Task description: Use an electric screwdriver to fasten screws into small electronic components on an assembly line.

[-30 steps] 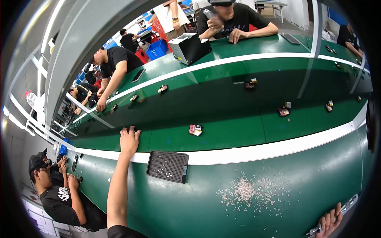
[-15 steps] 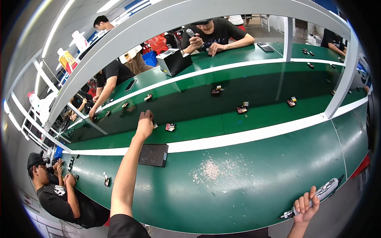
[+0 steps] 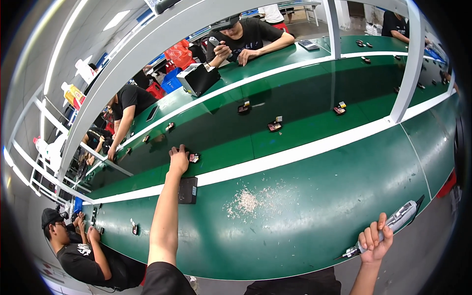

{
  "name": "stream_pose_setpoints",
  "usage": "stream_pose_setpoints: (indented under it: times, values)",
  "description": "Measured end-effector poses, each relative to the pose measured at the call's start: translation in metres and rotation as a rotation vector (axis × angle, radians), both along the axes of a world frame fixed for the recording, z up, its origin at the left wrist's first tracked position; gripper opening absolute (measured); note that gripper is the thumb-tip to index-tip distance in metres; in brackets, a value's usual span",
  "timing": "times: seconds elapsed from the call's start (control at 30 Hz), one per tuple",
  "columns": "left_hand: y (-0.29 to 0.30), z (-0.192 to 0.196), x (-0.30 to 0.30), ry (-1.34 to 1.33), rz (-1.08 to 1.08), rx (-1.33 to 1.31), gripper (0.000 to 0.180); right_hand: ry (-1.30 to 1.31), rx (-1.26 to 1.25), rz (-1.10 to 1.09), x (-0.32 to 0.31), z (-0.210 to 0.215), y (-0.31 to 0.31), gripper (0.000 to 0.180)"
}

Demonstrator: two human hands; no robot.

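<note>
My left hand [image 3: 179, 160] reaches over the dark green belt, fingers apart and pointing down. Right beside it lies a small black part with pale and red pieces [image 3: 194, 158]; whether the fingers touch it I cannot tell. What is under the palm is hidden. At the lower right, my right hand [image 3: 375, 239] is wrapped round a grey electric screwdriver [image 3: 402, 215], its bit [image 3: 341, 257] pointing left above the front edge of the green worktop [image 3: 305, 236]. A heap of tiny pale pieces [image 3: 246, 202] is spread on the worktop between my hands.
A black tray [image 3: 187, 191] lies by my left forearm, near the white rail [image 3: 275, 153]. More small parts [image 3: 275, 124] sit on the belt. A grey frame post [image 3: 409, 88] rises at the right. Across the belt a person [image 3: 255, 34] works beside a black box [image 3: 199, 78]; another person [image 3: 81, 250] works at left.
The view has turned, shifting the scene leftward. My left hand has moved right relative to the belt, closer to the small part, and its fingers have spread. My right hand still holds the electric screwdriver.
</note>
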State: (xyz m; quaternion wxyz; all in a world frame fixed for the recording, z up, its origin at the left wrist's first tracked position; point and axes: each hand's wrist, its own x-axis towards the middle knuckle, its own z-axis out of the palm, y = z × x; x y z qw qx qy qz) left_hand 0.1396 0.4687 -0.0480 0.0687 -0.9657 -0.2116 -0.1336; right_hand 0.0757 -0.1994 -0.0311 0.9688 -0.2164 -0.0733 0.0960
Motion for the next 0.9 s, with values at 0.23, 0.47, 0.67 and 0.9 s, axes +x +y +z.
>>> stream_pose_setpoints:
  times: [0.23, 0.47, 0.67, 0.9]
  values:
    - [0.006, 0.003, -0.004, -0.091, 0.076, -0.049, 0.032, 0.024, 0.037, 0.002, 0.0, -0.004, -0.003, 0.015]
    - [-0.046, 0.036, -0.018, -0.104, -0.247, -0.347, 0.028, 0.037, 0.051, -0.002, -0.003, -0.004, -0.003, 0.014]
    - [-0.059, 0.041, -0.023, 0.146, -0.254, -0.171, 0.032, 0.03, 0.032, -0.006, -0.003, 0.002, -0.003, 0.014]
    - [-0.011, 0.033, -0.01, 0.207, -0.232, -0.08, 0.028, -0.006, 0.133, 0.142, 0.009, 0.004, 0.002, 0.009]
